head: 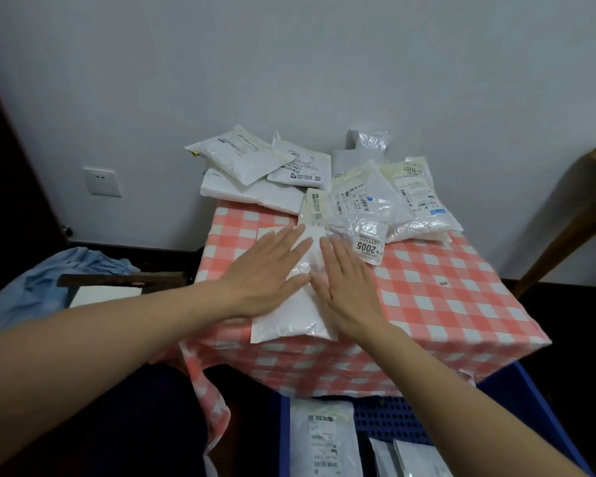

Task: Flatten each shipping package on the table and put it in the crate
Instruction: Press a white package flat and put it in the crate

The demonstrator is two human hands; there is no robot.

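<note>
Both hands, left (267,270) and right (350,287), lie spread flat on the white package (301,304) at the surface's (444,304) near edge. I'd sweep outward to squeeze air, then drop it into the blue crate (516,401) below.

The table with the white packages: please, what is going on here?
A person presses the left hand and the right hand, both flat, on one white package at the near edge of the table, flattening it. A pile of other packages waits at the far side. The blue crate below already holds a few flat packages.
</note>
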